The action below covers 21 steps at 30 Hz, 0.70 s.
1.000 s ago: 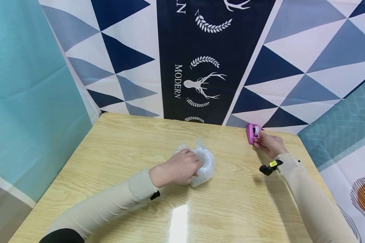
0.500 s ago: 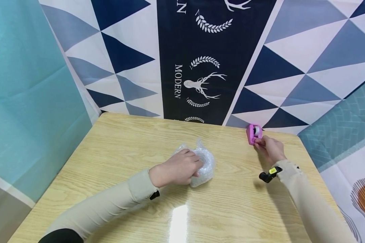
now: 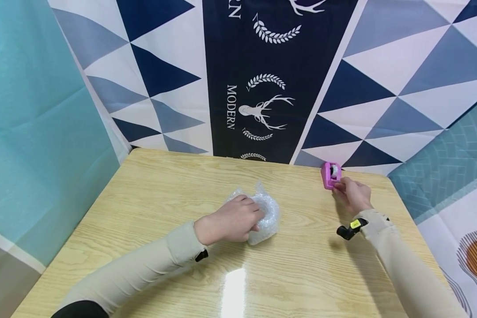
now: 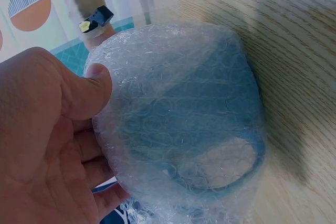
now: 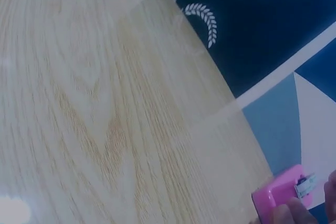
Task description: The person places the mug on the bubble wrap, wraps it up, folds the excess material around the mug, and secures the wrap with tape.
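Two hands (image 3: 230,219) (image 3: 354,193), pink dispenser (image 3: 326,177), bubble-wrapped bundle (image 3: 272,215), blue loop (image 4: 258,162) in left-wrist view only

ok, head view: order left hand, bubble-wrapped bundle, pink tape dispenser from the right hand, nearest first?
1. Pink tape dispenser: at the fingertips of the right hand, by the far edge of the table.
2. Bubble-wrapped bundle: off to the left.
3. Left hand: farther left, gripping the bundle.
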Each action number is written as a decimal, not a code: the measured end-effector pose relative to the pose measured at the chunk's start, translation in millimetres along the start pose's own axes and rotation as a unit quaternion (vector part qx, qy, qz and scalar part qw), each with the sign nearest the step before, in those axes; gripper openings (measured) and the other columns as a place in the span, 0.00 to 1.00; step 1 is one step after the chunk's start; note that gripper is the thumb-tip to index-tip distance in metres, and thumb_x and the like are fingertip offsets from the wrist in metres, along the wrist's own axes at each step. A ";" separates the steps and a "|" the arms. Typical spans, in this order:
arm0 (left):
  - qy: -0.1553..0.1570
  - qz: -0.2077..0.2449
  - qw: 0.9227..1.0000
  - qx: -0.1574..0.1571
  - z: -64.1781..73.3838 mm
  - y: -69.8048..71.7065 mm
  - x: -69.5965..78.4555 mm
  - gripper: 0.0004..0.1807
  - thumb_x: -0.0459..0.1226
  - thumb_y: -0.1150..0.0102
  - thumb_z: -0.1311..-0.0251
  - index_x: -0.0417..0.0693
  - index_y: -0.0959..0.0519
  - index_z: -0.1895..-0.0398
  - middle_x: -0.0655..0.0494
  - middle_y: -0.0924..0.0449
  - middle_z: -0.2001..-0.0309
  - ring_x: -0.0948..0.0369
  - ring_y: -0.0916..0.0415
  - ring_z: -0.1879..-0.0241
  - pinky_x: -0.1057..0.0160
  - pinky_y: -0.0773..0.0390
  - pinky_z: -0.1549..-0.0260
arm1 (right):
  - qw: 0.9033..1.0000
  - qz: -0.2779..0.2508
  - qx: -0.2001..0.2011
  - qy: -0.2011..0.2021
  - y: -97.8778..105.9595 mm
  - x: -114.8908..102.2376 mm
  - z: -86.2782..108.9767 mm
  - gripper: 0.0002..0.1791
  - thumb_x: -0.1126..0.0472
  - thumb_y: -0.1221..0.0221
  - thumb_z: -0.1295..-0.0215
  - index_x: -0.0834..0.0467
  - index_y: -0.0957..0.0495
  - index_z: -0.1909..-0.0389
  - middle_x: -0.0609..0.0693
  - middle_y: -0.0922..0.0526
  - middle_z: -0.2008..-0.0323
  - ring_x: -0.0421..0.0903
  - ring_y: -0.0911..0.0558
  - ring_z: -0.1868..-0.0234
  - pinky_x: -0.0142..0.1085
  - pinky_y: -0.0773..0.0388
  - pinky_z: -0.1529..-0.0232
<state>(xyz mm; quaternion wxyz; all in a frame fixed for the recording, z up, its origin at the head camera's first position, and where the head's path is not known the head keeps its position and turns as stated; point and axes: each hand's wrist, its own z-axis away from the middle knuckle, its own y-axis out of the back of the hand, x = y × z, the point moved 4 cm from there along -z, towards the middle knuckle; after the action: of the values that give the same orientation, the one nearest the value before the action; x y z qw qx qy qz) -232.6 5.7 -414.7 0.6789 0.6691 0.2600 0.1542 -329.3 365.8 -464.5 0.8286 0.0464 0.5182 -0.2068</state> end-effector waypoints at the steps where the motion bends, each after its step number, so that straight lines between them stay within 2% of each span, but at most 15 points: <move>1: 0.000 0.001 1.000 -0.002 -0.1 -0.1 0.1 0.15 0.48 0.44 0.27 0.53 0.19 0.46 0.62 0.16 0.47 0.59 0.22 0.41 0.56 0.29 0.35 | 1.000 -0.010 -0.001 -0.001 -0.1 0.6 1.3 0.08 0.59 0.45 0.24 0.55 0.21 0.52 0.46 0.11 0.72 0.37 0.13 0.68 0.28 0.15 0.56; 2: 0.000 0.003 1.000 -0.003 -0.2 0.0 0.2 0.15 0.48 0.44 0.27 0.53 0.19 0.45 0.62 0.16 0.47 0.59 0.22 0.41 0.56 0.29 0.34 | 1.000 -0.025 -0.004 -0.003 -0.1 1.4 2.4 0.07 0.60 0.46 0.24 0.55 0.19 0.57 0.47 0.10 0.73 0.38 0.13 0.69 0.28 0.15 0.58; 5: -0.001 0.007 1.000 -0.006 -0.3 -0.3 0.5 0.16 0.48 0.44 0.27 0.52 0.19 0.44 0.61 0.16 0.45 0.59 0.22 0.40 0.56 0.29 0.34 | 0.997 -0.068 -0.030 -0.017 -1.3 4.8 6.1 0.15 0.63 0.48 0.23 0.54 0.15 0.69 0.48 0.10 0.75 0.39 0.13 0.69 0.30 0.14 0.60; 7: -0.001 0.009 1.000 -0.009 -0.6 -0.5 0.2 0.17 0.49 0.45 0.27 0.52 0.20 0.44 0.61 0.16 0.45 0.59 0.22 0.40 0.55 0.30 0.33 | 0.994 -0.091 -0.050 -0.028 -2.1 6.7 8.5 0.18 0.63 0.50 0.23 0.54 0.15 0.72 0.49 0.11 0.75 0.40 0.13 0.69 0.32 0.14 0.60; 9: 0.001 0.010 1.000 -0.009 -0.7 -0.5 -0.1 0.17 0.49 0.45 0.27 0.52 0.20 0.43 0.61 0.16 0.44 0.58 0.22 0.40 0.55 0.30 0.33 | 0.992 -0.101 -0.065 -0.036 -2.0 7.6 10.4 0.17 0.62 0.50 0.22 0.54 0.16 0.69 0.49 0.11 0.74 0.41 0.14 0.68 0.33 0.14 0.58; 13: 0.003 0.012 1.000 -0.013 -0.4 -0.5 -0.2 0.17 0.49 0.45 0.27 0.52 0.20 0.42 0.61 0.17 0.42 0.58 0.23 0.38 0.55 0.31 0.32 | 0.994 -0.068 -0.065 -0.051 2.6 9.1 12.3 0.08 0.58 0.49 0.22 0.54 0.21 0.54 0.48 0.12 0.70 0.42 0.13 0.65 0.34 0.14 0.54; 17: 0.004 0.016 1.000 -0.013 -0.1 -0.8 0.0 0.18 0.48 0.44 0.27 0.52 0.20 0.41 0.60 0.18 0.41 0.58 0.23 0.38 0.55 0.31 0.32 | 0.994 -0.021 -0.067 -0.084 7.7 13.8 13.4 0.13 0.55 0.48 0.21 0.53 0.29 0.41 0.48 0.12 0.68 0.43 0.11 0.63 0.33 0.14 0.54; 21: 0.004 0.015 1.000 -0.008 -0.1 -0.7 0.2 0.18 0.48 0.44 0.27 0.52 0.20 0.41 0.61 0.17 0.42 0.59 0.23 0.38 0.56 0.30 0.33 | 0.991 0.014 -0.076 -0.105 12.1 19.9 14.2 0.16 0.53 0.50 0.20 0.52 0.33 0.37 0.49 0.11 0.67 0.44 0.10 0.64 0.31 0.14 0.58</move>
<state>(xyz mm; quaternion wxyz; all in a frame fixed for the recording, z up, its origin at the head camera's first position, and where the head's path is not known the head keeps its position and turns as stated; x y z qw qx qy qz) -232.6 5.8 -415.4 0.6807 0.6670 0.2516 0.1687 -305.2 366.8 -477.1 0.8824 -0.0313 0.4415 -0.1596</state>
